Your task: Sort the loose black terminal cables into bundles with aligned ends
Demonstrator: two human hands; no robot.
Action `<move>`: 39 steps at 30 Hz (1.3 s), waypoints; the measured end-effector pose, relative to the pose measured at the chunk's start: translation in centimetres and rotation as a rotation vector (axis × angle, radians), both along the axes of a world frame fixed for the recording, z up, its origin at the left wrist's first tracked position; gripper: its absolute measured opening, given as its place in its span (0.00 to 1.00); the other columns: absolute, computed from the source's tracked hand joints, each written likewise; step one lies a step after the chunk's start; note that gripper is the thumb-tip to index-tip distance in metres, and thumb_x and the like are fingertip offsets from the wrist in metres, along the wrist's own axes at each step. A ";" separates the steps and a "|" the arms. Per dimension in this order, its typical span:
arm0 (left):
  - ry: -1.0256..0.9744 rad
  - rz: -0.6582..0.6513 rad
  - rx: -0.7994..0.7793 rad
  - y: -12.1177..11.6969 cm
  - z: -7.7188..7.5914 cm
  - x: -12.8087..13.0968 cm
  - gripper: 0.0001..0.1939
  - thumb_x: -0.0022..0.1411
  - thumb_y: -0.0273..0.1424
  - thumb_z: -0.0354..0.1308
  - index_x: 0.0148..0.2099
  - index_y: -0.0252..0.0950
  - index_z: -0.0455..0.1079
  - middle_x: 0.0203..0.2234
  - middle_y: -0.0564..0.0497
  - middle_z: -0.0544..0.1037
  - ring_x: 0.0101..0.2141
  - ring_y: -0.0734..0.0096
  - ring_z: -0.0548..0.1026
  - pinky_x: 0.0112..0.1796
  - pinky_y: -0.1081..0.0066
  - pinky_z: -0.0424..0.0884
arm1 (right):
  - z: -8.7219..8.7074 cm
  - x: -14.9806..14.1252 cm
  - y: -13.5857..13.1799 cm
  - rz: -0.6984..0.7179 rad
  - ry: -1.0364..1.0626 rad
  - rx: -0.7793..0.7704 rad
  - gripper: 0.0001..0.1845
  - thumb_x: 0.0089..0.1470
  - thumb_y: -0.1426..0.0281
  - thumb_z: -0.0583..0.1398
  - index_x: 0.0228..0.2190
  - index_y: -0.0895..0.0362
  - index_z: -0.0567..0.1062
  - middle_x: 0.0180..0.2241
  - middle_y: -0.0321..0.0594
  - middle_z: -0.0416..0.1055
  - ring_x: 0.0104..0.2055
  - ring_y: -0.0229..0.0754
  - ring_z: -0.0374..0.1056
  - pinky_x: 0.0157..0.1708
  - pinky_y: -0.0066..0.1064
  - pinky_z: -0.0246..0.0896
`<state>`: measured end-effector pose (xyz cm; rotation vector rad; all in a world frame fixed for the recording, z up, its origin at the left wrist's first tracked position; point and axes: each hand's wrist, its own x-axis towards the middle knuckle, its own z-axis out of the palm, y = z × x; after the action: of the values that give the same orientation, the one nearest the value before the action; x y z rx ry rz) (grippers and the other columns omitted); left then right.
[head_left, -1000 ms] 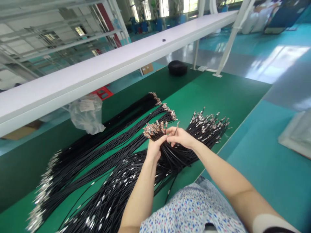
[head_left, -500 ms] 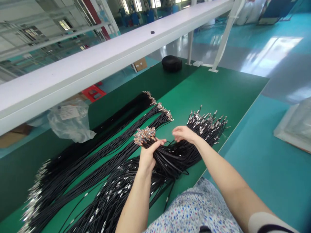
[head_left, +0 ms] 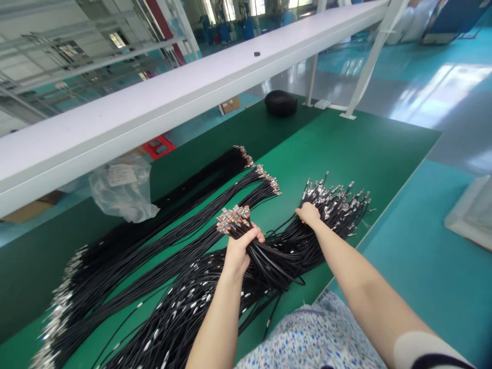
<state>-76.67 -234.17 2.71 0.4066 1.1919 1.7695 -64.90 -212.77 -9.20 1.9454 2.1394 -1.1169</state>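
My left hand (head_left: 239,250) is closed round a bundle of black wires (head_left: 265,259), whose metal terminal ends (head_left: 232,218) stick up above my fist. My right hand (head_left: 307,212) reaches forward onto the loose pile of black wires with metal terminals (head_left: 338,202) on the green table (head_left: 346,148); its fingers are curled down into the wires, and what they grip is hidden. More black wires (head_left: 172,307) spread across the table below my left arm.
Two long sorted wire bundles (head_left: 200,189) lie diagonally across the table to the left. A crumpled clear plastic bag (head_left: 123,187) sits under the white shelf beam (head_left: 172,97). A black round object (head_left: 280,102) rests at the table's far end. The table edge runs along the right.
My right hand has left the held bundle and moved right and forward onto the loose pile. My left hand keeps its grip on the bundle.
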 end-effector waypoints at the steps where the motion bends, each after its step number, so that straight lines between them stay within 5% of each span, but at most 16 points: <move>1: 0.002 0.005 0.001 -0.1 0.1 0.0 0.10 0.46 0.29 0.62 0.30 0.32 0.64 0.18 0.54 0.67 0.21 0.75 0.67 0.28 0.70 0.65 | 0.1 0.2 -0.2 -0.001 0.020 0.000 0.09 0.45 0.71 0.56 0.21 0.64 0.72 0.16 0.49 0.68 0.29 0.47 0.71 0.35 0.36 0.64; 8: 0.026 -0.015 0.019 -0.3 0.1 0.4 0.10 0.46 0.29 0.61 0.29 0.31 0.64 0.18 0.53 0.68 0.21 0.74 0.68 0.28 0.71 0.64 | 2.2 0.8 -2.0 0.027 0.404 -0.039 0.11 0.51 0.70 0.53 0.21 0.61 0.66 0.20 0.40 0.69 0.20 0.34 0.66 0.23 0.25 0.63; 12: 0.073 -0.049 0.005 -0.1 0.2 0.2 0.09 0.47 0.29 0.61 0.29 0.31 0.65 0.18 0.53 0.69 0.21 0.75 0.68 0.27 0.72 0.64 | 4.8 0.6 -5.4 0.143 0.674 -0.024 0.12 0.49 0.64 0.56 0.23 0.59 0.69 0.29 0.37 0.71 0.24 0.33 0.67 0.27 0.25 0.64; 16: 0.137 -0.072 -0.023 0.0 0.9 0.2 0.09 0.47 0.30 0.61 0.27 0.29 0.66 0.18 0.51 0.69 0.20 0.75 0.68 0.25 0.74 0.63 | 6.3 0.5 -8.9 0.367 0.984 0.011 0.13 0.47 0.61 0.58 0.22 0.59 0.73 0.26 0.37 0.69 0.26 0.36 0.65 0.31 0.29 0.62; 22: 0.128 -0.062 -0.035 -0.4 1.0 0.8 0.12 0.44 0.29 0.62 0.32 0.30 0.68 0.17 0.52 0.71 0.19 0.75 0.69 0.24 0.75 0.64 | 5.9 0.4 -10.1 0.292 1.178 -0.231 0.22 0.40 0.65 0.64 0.39 0.57 0.69 0.29 0.37 0.69 0.32 0.38 0.66 0.38 0.34 0.62; 27: 0.154 -0.065 -0.080 0.8 0.5 0.5 0.16 0.43 0.28 0.62 0.37 0.29 0.69 0.14 0.52 0.71 0.17 0.74 0.69 0.24 0.74 0.65 | 6.5 -0.3 -10.3 0.365 1.156 -0.095 0.24 0.45 0.62 0.61 0.44 0.56 0.67 0.30 0.36 0.66 0.33 0.38 0.65 0.36 0.32 0.62; 32: 0.168 -0.108 -0.117 2.4 0.5 0.0 0.19 0.40 0.27 0.63 0.38 0.27 0.70 0.14 0.51 0.71 0.17 0.74 0.69 0.23 0.74 0.66 | 7.9 -1.0 -9.4 0.383 0.964 0.247 0.15 0.52 0.60 0.53 0.28 0.58 0.72 0.30 0.41 0.66 0.33 0.41 0.64 0.34 0.32 0.62; 35: 0.146 -0.130 -0.137 3.1 0.9 -0.1 0.20 0.37 0.27 0.64 0.37 0.27 0.70 0.15 0.51 0.71 0.17 0.74 0.70 0.23 0.74 0.66 | 9.2 -1.2 -8.6 0.544 0.772 0.435 0.15 0.54 0.66 0.51 0.19 0.58 0.67 0.29 0.41 0.66 0.34 0.40 0.64 0.37 0.32 0.59; 39: 0.172 -0.222 -0.149 4.1 1.6 0.4 0.17 0.34 0.26 0.65 0.32 0.26 0.71 0.18 0.49 0.73 0.17 0.73 0.70 0.23 0.72 0.68 | 11.0 -1.1 -8.1 0.832 0.539 0.400 0.13 0.50 0.77 0.49 0.18 0.59 0.66 0.29 0.41 0.67 0.33 0.38 0.64 0.36 0.27 0.57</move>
<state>-76.26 -230.12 4.27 0.5887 1.3349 1.4692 -65.98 -220.87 1.77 0.6136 3.1592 -1.1419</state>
